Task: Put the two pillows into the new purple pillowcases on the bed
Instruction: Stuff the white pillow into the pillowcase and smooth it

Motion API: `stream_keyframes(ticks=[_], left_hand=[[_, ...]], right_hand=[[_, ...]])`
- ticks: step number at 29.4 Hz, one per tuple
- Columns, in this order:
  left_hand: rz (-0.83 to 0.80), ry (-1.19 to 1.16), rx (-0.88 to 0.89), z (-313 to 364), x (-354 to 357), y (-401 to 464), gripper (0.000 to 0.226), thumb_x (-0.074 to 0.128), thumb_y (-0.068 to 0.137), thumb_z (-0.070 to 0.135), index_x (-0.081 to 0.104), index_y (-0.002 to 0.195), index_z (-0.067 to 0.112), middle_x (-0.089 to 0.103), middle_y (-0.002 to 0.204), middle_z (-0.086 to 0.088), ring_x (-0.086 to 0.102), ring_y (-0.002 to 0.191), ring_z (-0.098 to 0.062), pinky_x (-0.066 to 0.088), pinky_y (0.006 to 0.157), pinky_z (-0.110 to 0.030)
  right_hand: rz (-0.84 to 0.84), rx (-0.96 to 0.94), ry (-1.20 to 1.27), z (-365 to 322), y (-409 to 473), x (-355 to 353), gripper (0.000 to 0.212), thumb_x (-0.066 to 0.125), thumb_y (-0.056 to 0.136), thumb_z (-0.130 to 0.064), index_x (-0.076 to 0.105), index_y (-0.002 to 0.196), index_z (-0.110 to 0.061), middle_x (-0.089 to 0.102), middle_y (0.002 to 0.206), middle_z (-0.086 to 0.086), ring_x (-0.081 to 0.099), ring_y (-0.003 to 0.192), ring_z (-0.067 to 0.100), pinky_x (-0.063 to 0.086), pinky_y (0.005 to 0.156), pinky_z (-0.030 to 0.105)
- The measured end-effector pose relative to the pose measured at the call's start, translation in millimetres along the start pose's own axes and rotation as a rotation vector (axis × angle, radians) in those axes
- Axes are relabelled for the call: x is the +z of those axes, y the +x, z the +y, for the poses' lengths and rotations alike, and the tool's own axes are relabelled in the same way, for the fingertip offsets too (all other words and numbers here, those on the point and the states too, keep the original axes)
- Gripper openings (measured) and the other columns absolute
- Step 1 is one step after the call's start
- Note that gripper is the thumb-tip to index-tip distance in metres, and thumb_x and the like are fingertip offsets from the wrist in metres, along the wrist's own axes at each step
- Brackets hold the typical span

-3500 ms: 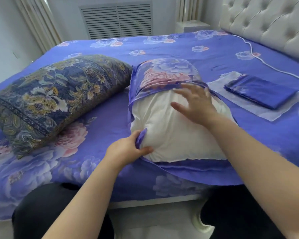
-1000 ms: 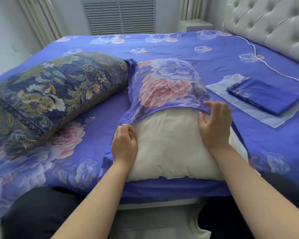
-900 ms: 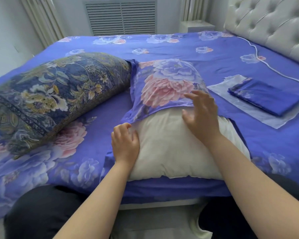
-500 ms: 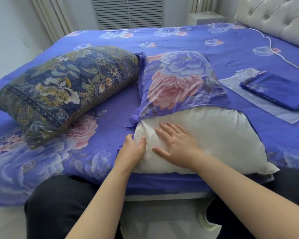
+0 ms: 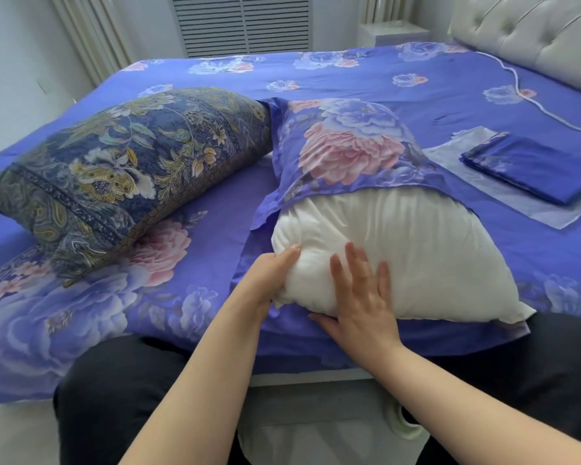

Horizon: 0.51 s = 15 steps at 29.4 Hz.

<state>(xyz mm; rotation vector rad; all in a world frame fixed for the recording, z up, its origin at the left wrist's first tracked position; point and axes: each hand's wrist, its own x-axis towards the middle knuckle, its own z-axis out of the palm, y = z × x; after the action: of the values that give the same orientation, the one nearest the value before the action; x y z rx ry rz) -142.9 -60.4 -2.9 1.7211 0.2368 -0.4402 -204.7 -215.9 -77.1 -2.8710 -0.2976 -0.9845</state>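
A white pillow (image 5: 423,256) lies at the bed's near edge, its far half inside a purple floral pillowcase (image 5: 342,146). My left hand (image 5: 269,276) grips the pillow's near left corner, thumb on top and fingers hidden beneath. My right hand (image 5: 359,297) presses on the same corner with straight, spread fingers, its thumb at the pillow's lower edge. The second pillow (image 5: 125,172), in a dark blue and yellow floral case, lies to the left. A folded purple pillowcase (image 5: 530,169) rests on a clear plastic bag (image 5: 517,209) to the right.
The bed (image 5: 366,72) carries a purple floral sheet. A tufted grey headboard (image 5: 534,31) stands at the right, with a white cable (image 5: 550,112) along it. A white cabinet (image 5: 393,31) and a vent are beyond the bed. My dark-clothed knees touch the near edge.
My right hand left the pillowcase's open hem and came down to the pillow's near left corner. My left hand shifted from the case's edge onto that corner, which is now bunched up.
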Motion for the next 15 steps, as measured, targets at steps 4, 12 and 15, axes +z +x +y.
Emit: stream_keyframes(ticks=[4,12,15], left_hand=[[-0.034,-0.009,0.193,11.9,16.6,-10.1,0.031,0.05,0.096,0.036,0.062,0.099,0.007,0.065,0.082,-0.012,0.06,0.069,-0.027,0.043,0.061,-0.037],[0.114,0.883,0.432,-36.8,8.1,32.9,0.039,0.024,0.098,0.039,0.054,0.118,0.024,0.052,0.132,0.003,0.052,0.112,-0.027,0.042,0.093,-0.04],[0.197,1.471,0.41,-58.1,4.7,47.3,0.052,0.017,0.097,0.044,0.034,0.141,0.021,0.043,0.143,-0.001,0.044,0.12,-0.028,0.038,0.089,-0.036]], right_hand=[[0.114,0.094,-0.026,13.9,11.1,6.9,0.09,0.057,0.082,-0.048,0.018,0.146,0.003,0.049,0.134,0.024,0.048,0.123,0.03,0.017,0.115,0.051],[-0.11,0.106,0.136,65.7,89.0,-15.2,0.048,0.044,0.084,-0.049,0.067,0.102,-0.011,0.071,0.09,0.009,0.067,0.08,0.033,0.036,0.103,0.051],[-0.294,0.24,0.328,87.4,133.4,-39.2,0.041,0.048,0.088,-0.048,0.064,0.112,-0.017,0.067,0.114,0.009,0.06,0.107,0.033,0.046,0.086,0.039]])
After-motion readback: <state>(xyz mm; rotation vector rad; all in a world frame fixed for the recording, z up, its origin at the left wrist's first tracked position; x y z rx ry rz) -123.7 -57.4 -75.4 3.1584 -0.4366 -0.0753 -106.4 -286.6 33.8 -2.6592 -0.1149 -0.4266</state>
